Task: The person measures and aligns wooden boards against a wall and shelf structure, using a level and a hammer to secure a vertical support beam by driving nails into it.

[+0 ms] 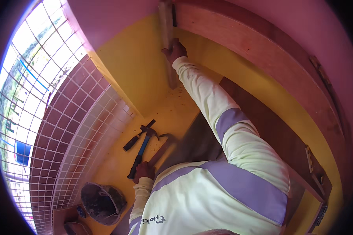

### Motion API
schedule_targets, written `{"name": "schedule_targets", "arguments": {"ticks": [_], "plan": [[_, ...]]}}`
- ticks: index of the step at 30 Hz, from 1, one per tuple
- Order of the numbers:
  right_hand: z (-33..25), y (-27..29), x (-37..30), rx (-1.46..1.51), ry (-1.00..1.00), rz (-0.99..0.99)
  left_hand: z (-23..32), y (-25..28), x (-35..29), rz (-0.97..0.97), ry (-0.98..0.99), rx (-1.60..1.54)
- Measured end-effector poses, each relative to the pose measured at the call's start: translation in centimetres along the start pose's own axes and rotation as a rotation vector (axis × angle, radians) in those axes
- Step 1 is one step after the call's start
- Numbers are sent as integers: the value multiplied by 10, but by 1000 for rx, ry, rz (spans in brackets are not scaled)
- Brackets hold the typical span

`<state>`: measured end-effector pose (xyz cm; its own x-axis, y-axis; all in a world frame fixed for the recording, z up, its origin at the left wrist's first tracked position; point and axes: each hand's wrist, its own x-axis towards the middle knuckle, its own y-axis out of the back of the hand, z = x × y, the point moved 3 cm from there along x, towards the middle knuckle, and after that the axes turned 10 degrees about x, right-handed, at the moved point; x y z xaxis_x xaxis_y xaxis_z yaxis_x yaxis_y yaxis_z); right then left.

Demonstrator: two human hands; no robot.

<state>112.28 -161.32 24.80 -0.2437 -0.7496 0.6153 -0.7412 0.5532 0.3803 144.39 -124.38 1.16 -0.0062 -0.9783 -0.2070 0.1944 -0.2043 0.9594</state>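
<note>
My right hand (175, 50) reaches far forward and grips a narrow wooden strip (166, 23) that stands upright against the yellow surface (137, 70). My left hand (144, 171) is low, curled at the lower end of a hammer (142, 150) with a blue and black handle; its steel head points away from me. A dark chisel (139, 136) lies just left of the hammer. Right of the hammer lies a thin wooden stick (161, 150), and my cream and purple sleeves hide part of it.
A white wire grid (47, 98) over brown tiles and a window fills the left side. A dark, dirty round pan (102, 203) sits at the lower left. A wide reddish wooden board (262, 51) curves along the top right, with a dark hinged panel (278, 137) below it.
</note>
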Motion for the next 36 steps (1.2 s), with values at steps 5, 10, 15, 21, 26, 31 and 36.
{"name": "schedule_targets", "arguments": {"ticks": [5, 10, 15, 21, 26, 31, 36], "plan": [[-7, -3, -14, 42, 83, -55, 6, 7, 5, -12, 69, -14], [-10, -2, -13, 26, -26, -110, 9, 10, 1, -33, 57, 7], [-1, -3, -6, 39, -37, -69, 10, 6, 2, -48, 65, 21], [5, 0, 0, 5, -91, -61, 5, -3, 2, 14, 49, 9], [4, -1, -1, 7, -34, -18, 10, 3, 1, 19, 72, 23], [0, 17, -10, 14, -60, -83, 11, 4, 6, -207, 121, 124], [-18, 78, -30, 88, 57, -160, 7, -5, 7, -96, 54, 113]]}}
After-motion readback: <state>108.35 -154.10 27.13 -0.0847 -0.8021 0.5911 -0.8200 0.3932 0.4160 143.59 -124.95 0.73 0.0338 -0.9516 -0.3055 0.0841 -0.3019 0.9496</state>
